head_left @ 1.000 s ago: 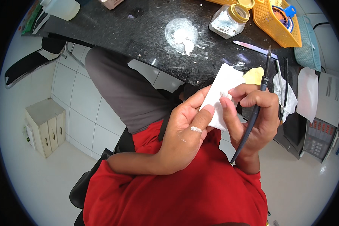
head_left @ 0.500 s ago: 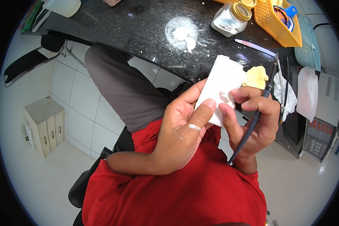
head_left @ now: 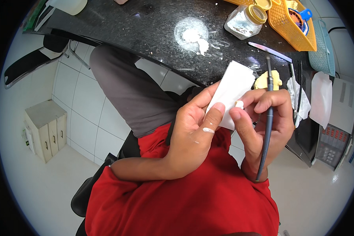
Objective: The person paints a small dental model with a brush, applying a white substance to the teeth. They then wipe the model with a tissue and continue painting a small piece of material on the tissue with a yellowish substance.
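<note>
From my far L, I get a black chair (head_left: 25, 67) by the tiled wall, then a pale drawer unit (head_left: 47, 131) on the floor. Above, a whitish translucent container (head_left: 69, 6) sits on the dark speckled counter (head_left: 145, 27), partly cut off by the top edge. Next, the person's grey trousers (head_left: 120, 94) and red shirt (head_left: 181, 204).

Approx. mid-view on the counter: a round white powdery patch (head_left: 188, 33) w/ a thicker clump. Below it, L hand (head_left: 196, 135) grips a folded white tissue (head_left: 236, 80), thumb pressed on top & the other fingers beneath; white smear nr the thumb's base.

Just R of that thumb, a small white piece (head_left: 239, 104) is pinched btwn thumb & index of R hand (head_left: 271, 118), beside the tissue's edge. Same hand has a dark brush (head_left: 268, 129) caught in its curled fingers, bristles up toward the counter, handle end down by the wrist.

Behind: open clear jar (head_left: 242, 25) of white stuff, dark lettering on its label; yellow lump (head_left: 269, 80) nr the brush; slim purplish tool (head_left: 271, 52); yellow basket (head_left: 279, 29) w/ a blue-handled item (head_left: 305, 15); crumpled tissue (head_left: 301, 106); teal basket (head_left: 322, 51).

Far R: grey machine (head_left: 344, 94), its panel w/ red markings & buttons, too small to read.
</note>
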Motion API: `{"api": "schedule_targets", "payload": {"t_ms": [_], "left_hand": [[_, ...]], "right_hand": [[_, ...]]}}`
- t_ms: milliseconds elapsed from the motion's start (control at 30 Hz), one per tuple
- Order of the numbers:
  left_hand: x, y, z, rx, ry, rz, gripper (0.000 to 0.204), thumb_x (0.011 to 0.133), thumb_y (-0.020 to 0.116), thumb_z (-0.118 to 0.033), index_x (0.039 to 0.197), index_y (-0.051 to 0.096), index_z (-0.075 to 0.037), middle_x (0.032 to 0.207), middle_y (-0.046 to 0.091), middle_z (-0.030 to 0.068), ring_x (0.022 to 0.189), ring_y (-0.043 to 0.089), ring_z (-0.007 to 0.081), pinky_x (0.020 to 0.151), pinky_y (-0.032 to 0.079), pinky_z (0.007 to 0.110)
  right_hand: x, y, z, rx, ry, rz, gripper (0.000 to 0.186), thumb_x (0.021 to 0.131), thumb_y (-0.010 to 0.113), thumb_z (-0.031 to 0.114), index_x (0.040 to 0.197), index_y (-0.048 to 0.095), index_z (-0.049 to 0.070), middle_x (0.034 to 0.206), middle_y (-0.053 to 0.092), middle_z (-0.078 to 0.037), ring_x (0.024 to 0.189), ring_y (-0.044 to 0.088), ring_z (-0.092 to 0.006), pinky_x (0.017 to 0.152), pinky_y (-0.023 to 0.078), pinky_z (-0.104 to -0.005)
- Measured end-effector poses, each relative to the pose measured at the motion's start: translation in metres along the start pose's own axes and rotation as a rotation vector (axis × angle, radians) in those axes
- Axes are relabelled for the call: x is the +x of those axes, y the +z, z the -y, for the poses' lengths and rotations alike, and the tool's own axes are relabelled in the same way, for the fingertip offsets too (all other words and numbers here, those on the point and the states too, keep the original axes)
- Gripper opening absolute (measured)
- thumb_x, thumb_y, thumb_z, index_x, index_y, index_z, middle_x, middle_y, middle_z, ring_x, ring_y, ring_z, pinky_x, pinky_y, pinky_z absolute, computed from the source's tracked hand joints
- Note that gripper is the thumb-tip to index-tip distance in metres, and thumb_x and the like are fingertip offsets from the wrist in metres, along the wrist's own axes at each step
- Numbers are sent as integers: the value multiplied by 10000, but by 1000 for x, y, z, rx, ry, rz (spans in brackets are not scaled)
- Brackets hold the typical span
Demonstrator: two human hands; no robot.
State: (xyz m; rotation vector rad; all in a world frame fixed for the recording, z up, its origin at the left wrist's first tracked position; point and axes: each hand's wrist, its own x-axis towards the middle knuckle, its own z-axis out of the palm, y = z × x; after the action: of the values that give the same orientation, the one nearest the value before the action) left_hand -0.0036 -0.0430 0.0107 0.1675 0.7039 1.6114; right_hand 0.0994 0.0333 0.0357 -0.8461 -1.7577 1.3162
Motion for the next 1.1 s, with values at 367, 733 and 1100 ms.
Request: {"api": "schedule_targets", "payload": {"t_ms": [367,733,1100], "left_hand": [[-10,-1,-2,27,75,-26,416,945,379,-13,1352,343,66,1189,549,140,1078,544,138,944,431,264],[-7,-9,-4,148,28,-57,476,916,566,-102,1321,378,61,1140,588,101,1039,550,101,878,449,237],[-7,-33,-26,283,6,-174,325,912,564,-117,1146,422,60,1114,586,242,1012,619,274,851,508,319]], "right_hand": [[-3,13,-9,-192,-6,-57,308,708,769,19,824,487,61,819,631,-67,613,493,-36,540,413,-174],[-4,-7,-8,-110,-124,-143,475,919,454,489,921,510,17,790,600,-100,606,498,-95,550,395,-205],[71,-45,38,-240,-356,-185,238,838,635,112,1027,592,-26,853,562,-87,629,465,-71,539,354,-179]]}}
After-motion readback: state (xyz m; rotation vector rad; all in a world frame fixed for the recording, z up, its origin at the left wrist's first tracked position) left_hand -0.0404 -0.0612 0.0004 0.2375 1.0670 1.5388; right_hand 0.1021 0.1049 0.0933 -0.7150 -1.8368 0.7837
